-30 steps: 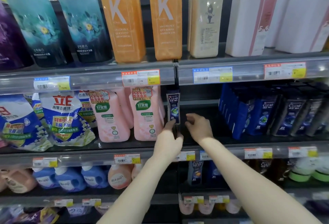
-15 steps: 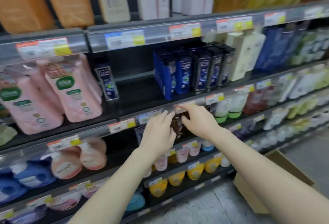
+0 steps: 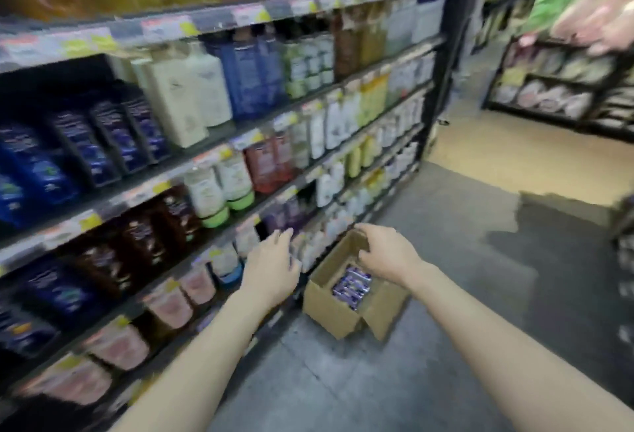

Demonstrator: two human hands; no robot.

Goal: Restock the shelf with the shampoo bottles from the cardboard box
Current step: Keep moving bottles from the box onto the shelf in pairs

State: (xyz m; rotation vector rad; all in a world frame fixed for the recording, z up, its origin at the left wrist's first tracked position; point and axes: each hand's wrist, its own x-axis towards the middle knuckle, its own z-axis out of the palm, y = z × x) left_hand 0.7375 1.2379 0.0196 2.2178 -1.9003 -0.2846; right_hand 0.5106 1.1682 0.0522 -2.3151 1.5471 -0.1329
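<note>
Holding nothing with the left hand [image 3: 271,267]: fingers nearly straight, slightly spread, palm down, reaching toward the lower tiers of the shelf [image 3: 442,95] without plainly touching them. Curling the fingers of the right hand [image 3: 387,255] downward over the far end of the cardboard box [image 3: 329,308], right at its raised flap; too blurred to tell whether pinching the flap, gripping something, or closing on air. Just below that hand, inside the open box, a tight cluster of shampoo bottles [image 3: 351,286], dark with purple-blue labels, packed together; impossible to tell whether upright or lying. Box itself down on the grey floor [image 3: 429,346], near flaps folded outward, just beside the foot of the shelf. Further out on the shelf: dark blue bottles [image 3: 79,154] on the tier at upper left, cream bottles [image 3: 185,102] just to their right, brown bottles [image 3: 144,236] a tier down, pink pouches [image 3: 168,304] lower again, near the left forearm. Yellow-and-white price tags [image 3: 161,188] along the shelf edges. Well apart across the aisle, at far right, a second rack [image 3: 555,88] of blurred goods. All of it smeared by motion, labels unreadable.
</note>
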